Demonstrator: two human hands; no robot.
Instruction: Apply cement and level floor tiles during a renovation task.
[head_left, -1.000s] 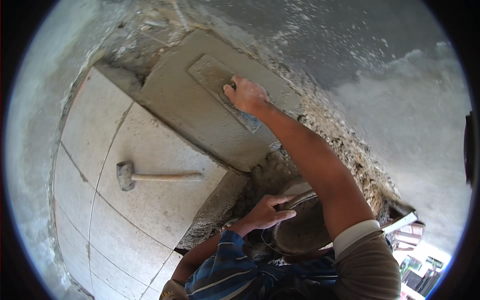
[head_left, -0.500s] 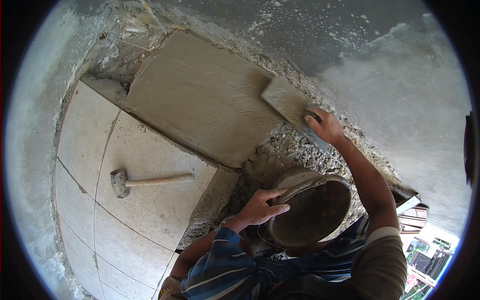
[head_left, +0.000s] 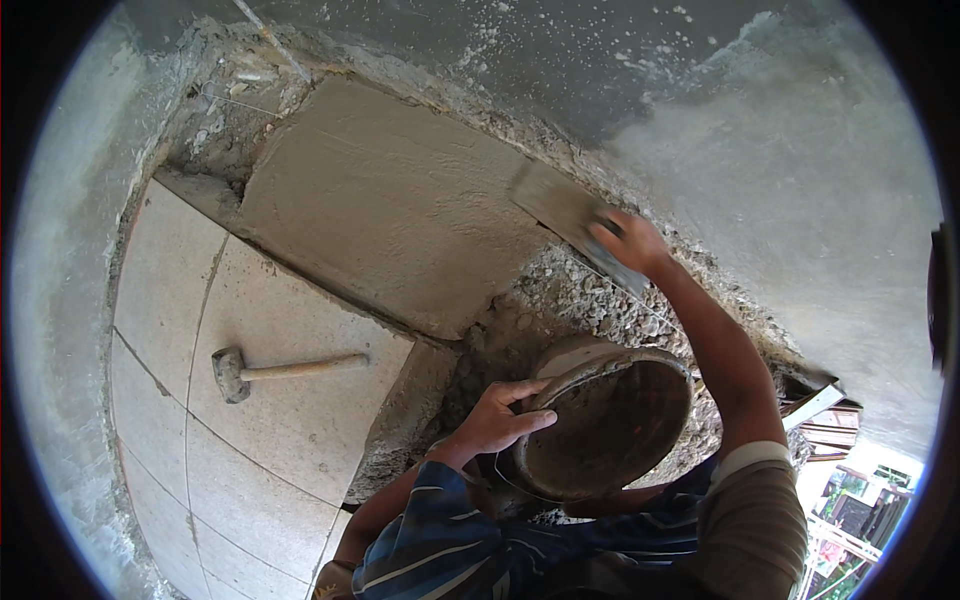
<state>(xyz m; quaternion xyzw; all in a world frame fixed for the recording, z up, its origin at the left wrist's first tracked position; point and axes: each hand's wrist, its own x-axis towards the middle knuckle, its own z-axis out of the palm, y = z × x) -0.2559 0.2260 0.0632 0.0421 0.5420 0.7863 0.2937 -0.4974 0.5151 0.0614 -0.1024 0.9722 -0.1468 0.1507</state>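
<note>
My right hand [head_left: 632,242] grips the handle of a flat rectangular trowel [head_left: 556,198], slightly blurred. The blade lies at the right end of a smoothed bed of wet grey mortar [head_left: 390,200], along its far edge. With my left hand [head_left: 497,418] I hold the rim of a bucket [head_left: 607,425], thumb on the near side and fingers on the outside. The bucket tilts toward me, and its inner wall is smeared with mortar. A thin wire handle hangs at its lower left.
Large pale tiles [head_left: 290,310] cover the left, with a wooden-handled mallet [head_left: 232,375] lying on them. Loose gravel [head_left: 580,295] borders the mortar. A stretched string runs past the trowel. A grey wall [head_left: 780,160] rises on the far side; stacked planks [head_left: 832,432] stand at right.
The trowel and my right hand have shifted slightly left along the mortar's far edge. My left hand stays on the bucket rim. The whole view has shifted a little.
</note>
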